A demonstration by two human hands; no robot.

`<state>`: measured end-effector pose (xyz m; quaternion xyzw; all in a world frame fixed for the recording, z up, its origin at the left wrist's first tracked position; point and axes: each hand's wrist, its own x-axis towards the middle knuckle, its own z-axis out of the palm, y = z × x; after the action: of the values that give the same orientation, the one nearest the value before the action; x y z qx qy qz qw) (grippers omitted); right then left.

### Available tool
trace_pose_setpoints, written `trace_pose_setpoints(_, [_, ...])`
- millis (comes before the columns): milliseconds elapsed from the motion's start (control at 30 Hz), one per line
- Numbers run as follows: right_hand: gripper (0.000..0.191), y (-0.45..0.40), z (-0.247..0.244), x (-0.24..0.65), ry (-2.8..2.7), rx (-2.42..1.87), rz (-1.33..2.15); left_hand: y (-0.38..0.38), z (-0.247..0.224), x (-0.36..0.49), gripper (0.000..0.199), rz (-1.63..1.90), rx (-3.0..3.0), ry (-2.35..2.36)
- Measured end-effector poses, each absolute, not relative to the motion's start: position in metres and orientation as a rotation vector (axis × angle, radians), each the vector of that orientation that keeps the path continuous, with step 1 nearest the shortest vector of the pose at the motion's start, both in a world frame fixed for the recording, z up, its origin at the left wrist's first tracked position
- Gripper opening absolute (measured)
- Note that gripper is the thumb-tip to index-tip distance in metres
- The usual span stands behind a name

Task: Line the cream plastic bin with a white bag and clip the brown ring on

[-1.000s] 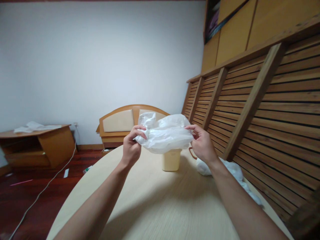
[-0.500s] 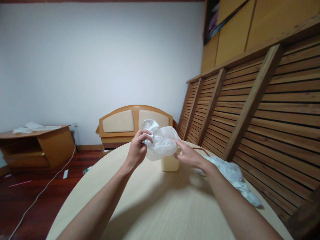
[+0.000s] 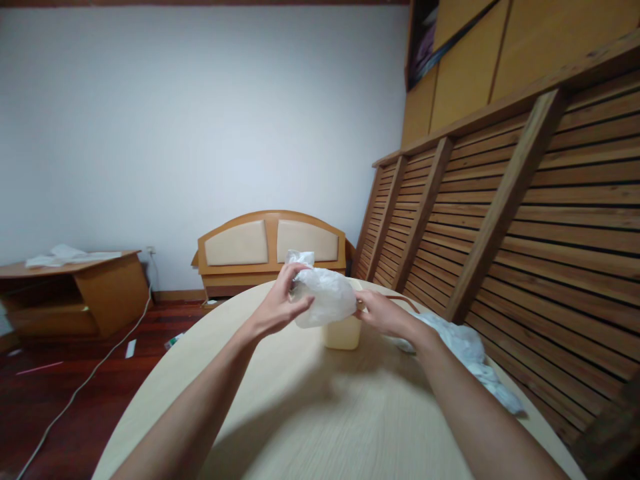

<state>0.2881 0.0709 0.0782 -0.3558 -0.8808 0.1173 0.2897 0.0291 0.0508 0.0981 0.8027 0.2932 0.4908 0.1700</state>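
Note:
A crumpled, see-through white plastic bag (image 3: 327, 297) is stretched between my two hands above the table. My left hand (image 3: 283, 300) grips the bag's left side, thumb in front and fingers behind. At the opposite side, my right hand (image 3: 377, 310) pinches the bag's edge with its fingertips. Partly behind and below the bag stands a pale yellow box-shaped container (image 3: 343, 333), its upper part mostly hidden by the bag.
The round, light wooden table (image 3: 300, 413) fills the foreground. More crumpled white plastic bags (image 3: 465, 353) lie at its right edge, near a brown strip (image 3: 400, 299). Wooden slatted panels (image 3: 550, 267) lean along the right. A headboard (image 3: 273, 247) stands beyond the table.
The bag has come down slightly and looks more bunched. My left hand has turned, its thumb now stretched along the bag's front. My right hand has shifted slightly right.

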Motion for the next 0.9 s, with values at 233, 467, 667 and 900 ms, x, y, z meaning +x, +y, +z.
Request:
trace_pose_setpoints(233, [0.022, 0.048, 0.095, 0.29, -2.451, -0.985, 0.545, 0.043, 0.092, 0.025, 0.115, 0.976, 2.736, 0.801])
trace_pose_setpoints(467, [0.046, 0.046, 0.101, 0.294, -2.466, -1.036, 0.373, 0.059, 0.092, 0.027, 0.071, 1.336, 2.711, 0.908])
trace_pose_setpoints(667, [0.087, 0.061, 0.086, 0.297, -2.276, -1.01, 0.448, 0.061, 0.092, 0.03, 0.06, 1.553, 2.747, 1.023])
trace_pose_setpoints(900, [0.057, 0.067, 0.08, 0.291, -2.161, -1.014, 0.59, 0.06, 0.087, 0.046, 0.062, 1.525, 2.848, 1.005])
